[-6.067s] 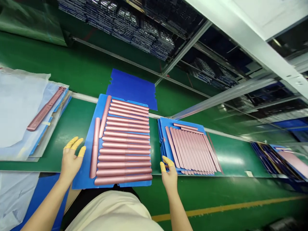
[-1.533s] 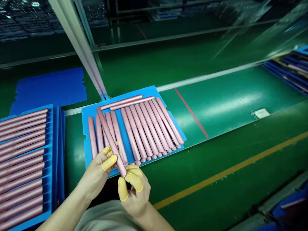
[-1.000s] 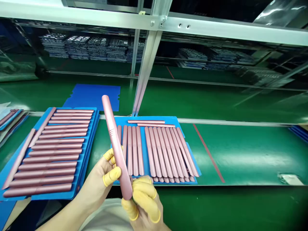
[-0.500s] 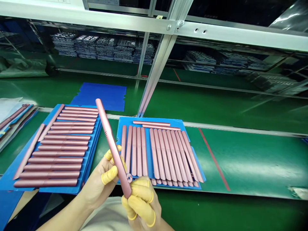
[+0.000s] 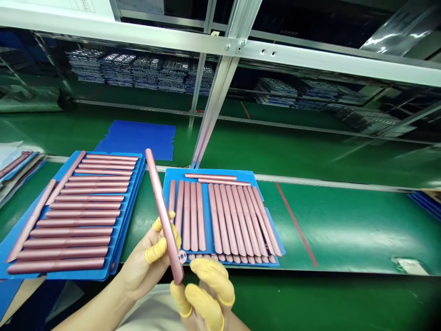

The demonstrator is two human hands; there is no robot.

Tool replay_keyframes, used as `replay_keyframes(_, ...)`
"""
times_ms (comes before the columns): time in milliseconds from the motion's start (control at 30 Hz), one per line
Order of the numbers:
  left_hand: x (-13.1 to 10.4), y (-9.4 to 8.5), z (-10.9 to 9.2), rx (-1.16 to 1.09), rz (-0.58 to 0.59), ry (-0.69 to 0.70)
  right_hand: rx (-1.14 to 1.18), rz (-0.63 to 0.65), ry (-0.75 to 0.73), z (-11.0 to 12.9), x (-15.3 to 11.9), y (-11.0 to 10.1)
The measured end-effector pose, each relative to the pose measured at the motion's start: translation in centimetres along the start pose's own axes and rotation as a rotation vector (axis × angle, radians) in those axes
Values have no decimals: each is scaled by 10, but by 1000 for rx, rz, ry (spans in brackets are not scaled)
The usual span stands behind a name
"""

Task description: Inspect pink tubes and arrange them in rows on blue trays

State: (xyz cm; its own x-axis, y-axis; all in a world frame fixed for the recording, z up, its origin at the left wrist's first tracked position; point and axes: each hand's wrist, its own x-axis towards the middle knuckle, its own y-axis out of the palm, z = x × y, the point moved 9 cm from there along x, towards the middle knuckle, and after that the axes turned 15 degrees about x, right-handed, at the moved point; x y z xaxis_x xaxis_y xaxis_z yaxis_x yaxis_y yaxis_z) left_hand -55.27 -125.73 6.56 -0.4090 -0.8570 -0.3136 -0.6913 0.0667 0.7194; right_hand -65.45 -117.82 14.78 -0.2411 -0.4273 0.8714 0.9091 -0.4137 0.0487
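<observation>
A long, slim pink metallic bar stands tilted in front of me, its far end leaning left. My left hand, with yellow finger cots, is closed around its lower half between thumb and fingers. A small round tab with holes juts from the bar's right side near the bottom. Just below the lower end is my right hand, also in yellow finger cots. Its fingers are apart, with the thumb close to the bar's tip; whether they touch I cannot tell.
A blue tray behind my hands carries rows of similar pink bars. To the left, stacked blue trays hold more bars. A flat blue sheet lies farther back. A metal post rises from the green bench.
My right hand has loosened from the bar's lower end, its fingers spreading and moving slightly down. The left hand keeps its hold, and the bar now stands a little more upright.
</observation>
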Motion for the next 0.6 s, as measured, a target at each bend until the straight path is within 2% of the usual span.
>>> replay_keyframes(133,-4,6,-4,104,-48,-7,-27,-44,-106,10,-4,-6)
replay_keyframes(367,-9,15,-17,294,-145,43,-76,-67,-206,13,2,-11)
replay_keyframes(467,-12,13,-19,354,-198,54,-64,-56,-188,10,0,-12)
replay_keyframes(600,-15,10,-21,422,-252,79,-62,-38,-93,3,-9,-16)
